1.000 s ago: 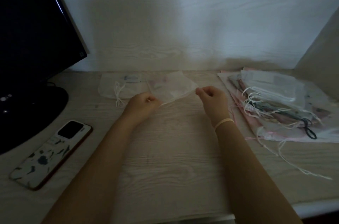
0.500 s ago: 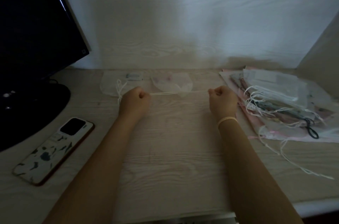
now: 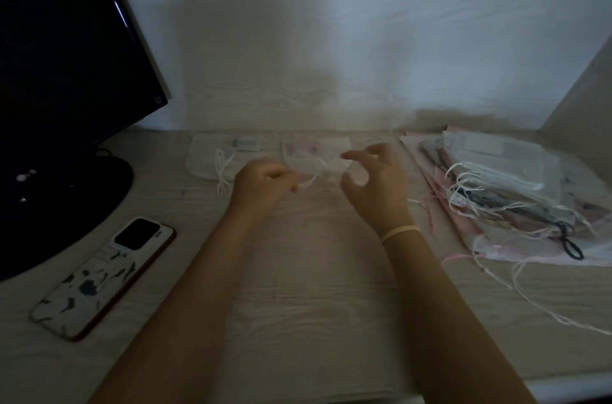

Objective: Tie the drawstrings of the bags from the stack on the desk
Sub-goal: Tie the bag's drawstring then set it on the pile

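Note:
A sheer white drawstring bag [image 3: 311, 155] lies at the back middle of the desk, its top gathered. My left hand [image 3: 261, 185] sits just left of it, fingers curled, pinching the bag's white drawstring [image 3: 309, 181]. My right hand [image 3: 374, 178] hovers at the bag's right edge with fingers spread and slightly bent, holding nothing that I can see. A second sheer bag [image 3: 212, 160] with a tied white string lies further left. The stack of bags [image 3: 503, 178] with loose white and pink strings lies at the right.
A dark monitor [image 3: 66, 55] on its round base fills the left. A phone [image 3: 106, 274] in a patterned case lies at the front left. A black hair tie [image 3: 571, 243] rests on the stack. The desk's front edge runs along the bottom right.
Both hands held the strings pulled taut and wide apart half a second ago. Now they have come together near the bag, and my right hand has let go and spread its fingers.

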`<action>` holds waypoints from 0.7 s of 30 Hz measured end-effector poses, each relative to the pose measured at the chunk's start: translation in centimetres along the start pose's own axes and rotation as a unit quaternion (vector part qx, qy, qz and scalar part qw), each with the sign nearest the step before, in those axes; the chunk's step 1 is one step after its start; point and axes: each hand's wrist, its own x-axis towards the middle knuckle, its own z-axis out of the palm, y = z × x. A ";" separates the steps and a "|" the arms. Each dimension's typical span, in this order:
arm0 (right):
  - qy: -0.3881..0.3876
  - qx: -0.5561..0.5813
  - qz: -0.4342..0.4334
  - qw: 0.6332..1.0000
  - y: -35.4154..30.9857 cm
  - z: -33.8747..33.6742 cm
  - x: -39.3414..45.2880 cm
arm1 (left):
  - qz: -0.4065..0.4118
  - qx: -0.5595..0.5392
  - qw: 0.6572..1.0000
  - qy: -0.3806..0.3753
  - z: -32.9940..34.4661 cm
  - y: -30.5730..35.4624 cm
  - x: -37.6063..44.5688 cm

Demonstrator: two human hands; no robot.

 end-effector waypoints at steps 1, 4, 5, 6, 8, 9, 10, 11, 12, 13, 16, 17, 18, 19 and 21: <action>-0.035 0.005 -0.030 0.999 -0.9 0.4 -0.3 | 0.028 -0.013 0.999 -0.021 0.3 0.3 -0.2; -0.126 0.027 -0.070 0.989 -2.8 1.7 -1.1 | 0.059 -0.055 0.994 -0.073 1.0 1.2 -0.7; -0.141 0.047 -0.076 0.986 -3.1 1.9 -1.2 | 0.064 -0.073 0.992 -0.077 1.1 1.5 -0.9; -0.156 0.077 -0.069 0.982 -3.3 1.8 -1.2 | 0.057 -0.098 0.991 -0.077 1.3 1.9 -1.1; -0.203 0.151 -0.008 0.968 -3.5 1.1 -1.1 | 0.011 -0.169 0.983 -0.076 1.5 2.3 -1.2; -0.223 0.187 0.020 0.957 -3.5 0.8 -1.0 | -0.020 -0.198 0.977 -0.080 1.6 2.2 -1.0; -0.232 0.211 0.041 0.949 -3.6 0.3 -0.9 | -0.044 -0.216 0.971 -0.089 1.8 2.2 -0.8; -0.220 0.215 0.048 0.950 -3.5 -0.1 -0.6 | -0.060 -0.217 0.969 -0.098 1.9 1.9 -0.6; -0.193 0.221 0.063 0.954 -3.4 -0.5 -0.4 | -0.078 -0.212 0.968 -0.110 2.0 1.5 -0.3; -0.154 0.245 0.098 0.952 -3.2 -0.8 -0.1 | -0.100 -0.202 0.967 -0.116 2.1 1.3 -0.2; -0.061 0.428 0.253 0.866 -2.2 -2.0 0.7 | -0.099 -0.151 0.976 -0.121 2.4 0.9 -0.6; -0.046 0.478 0.273 0.834 -1.7 -2.3 0.7 | -0.062 -0.100 0.985 -0.127 2.5 0.6 -0.8; -0.041 0.510 0.280 0.812 -1.3 -2.5 0.8 | -0.023 -0.055 0.989 -0.138 2.6 0.4 -1.0; -0.041 0.531 0.281 0.798 -1.1 -2.6 0.8 | 0.012 -0.015 0.989 -0.148 2.8 0.1 -1.1; -0.048 0.552 0.279 0.784 -1.0 -2.6 0.9 | 0.057 0.042 0.987 -0.143 3.2 -0.4 -1.2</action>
